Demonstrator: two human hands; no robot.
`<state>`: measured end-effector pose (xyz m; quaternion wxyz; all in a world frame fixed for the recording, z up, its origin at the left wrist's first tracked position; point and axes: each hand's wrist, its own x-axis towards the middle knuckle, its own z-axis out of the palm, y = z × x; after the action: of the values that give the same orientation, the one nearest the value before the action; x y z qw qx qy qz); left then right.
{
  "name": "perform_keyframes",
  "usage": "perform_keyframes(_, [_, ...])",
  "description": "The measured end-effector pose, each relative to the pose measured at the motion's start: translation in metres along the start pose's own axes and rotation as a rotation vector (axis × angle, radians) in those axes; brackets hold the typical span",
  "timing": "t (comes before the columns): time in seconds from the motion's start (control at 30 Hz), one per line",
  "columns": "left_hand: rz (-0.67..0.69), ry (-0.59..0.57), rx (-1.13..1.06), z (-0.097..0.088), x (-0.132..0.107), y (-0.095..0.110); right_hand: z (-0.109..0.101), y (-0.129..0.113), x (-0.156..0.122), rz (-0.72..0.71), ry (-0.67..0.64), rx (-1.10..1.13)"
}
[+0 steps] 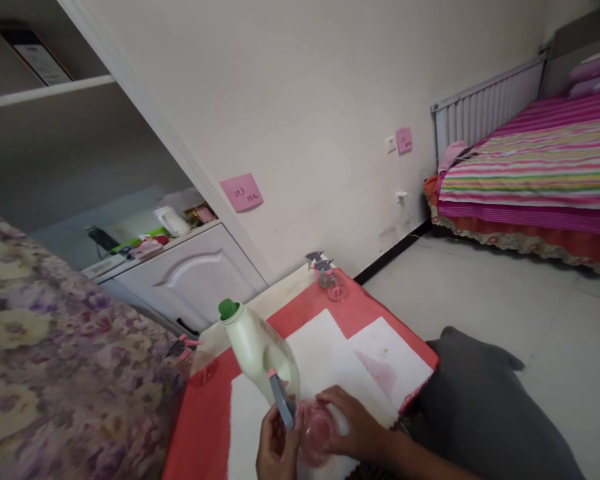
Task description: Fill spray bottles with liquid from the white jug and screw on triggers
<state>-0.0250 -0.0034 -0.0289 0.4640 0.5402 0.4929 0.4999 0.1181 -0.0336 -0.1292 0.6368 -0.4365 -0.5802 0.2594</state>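
Left hand: fingers and thumb close around the lower part of the grey spray head [283,403]; the left hand [276,443] sits at the near edge of the view.
Right hand: the right hand [357,423] curves around the clear bottle [316,437] from its right side, fingers and thumb gripping it.
Clear bottle: between the two hands, against the right palm side and just right of the left fingertips, above the white sheets [325,340]; it looks pinkish.
Spray head: upright and slightly tilted, pink tip up, at the bottle's left; whether it is joined to the neck cannot be told.
Pale green jug: the jug [260,347], with a green cap [229,308], stands just beyond the left hand, behind the spray head.
Counter: the counter [200,427] has a red cover under the sheets; another spray bottle [337,291] stands at its far corner, well apart from both hands.
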Motion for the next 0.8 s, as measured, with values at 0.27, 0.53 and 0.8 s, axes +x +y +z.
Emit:
perform_keyframes(0.27, [0.049,0.020,-0.007,-0.012,0.003,0.037,0.007,-0.047,0.033,-0.026,0.083,0.042])
perform_keyframes(0.53, [0.000,-0.194,0.009,0.009,0.024,0.040,0.027,-0.064,0.054,0.002,0.114,-0.005])
perform_keyframes(0.8, [0.022,-0.183,0.037,0.006,0.025,0.038,0.006,-0.066,0.046,0.027,0.123,-0.026])
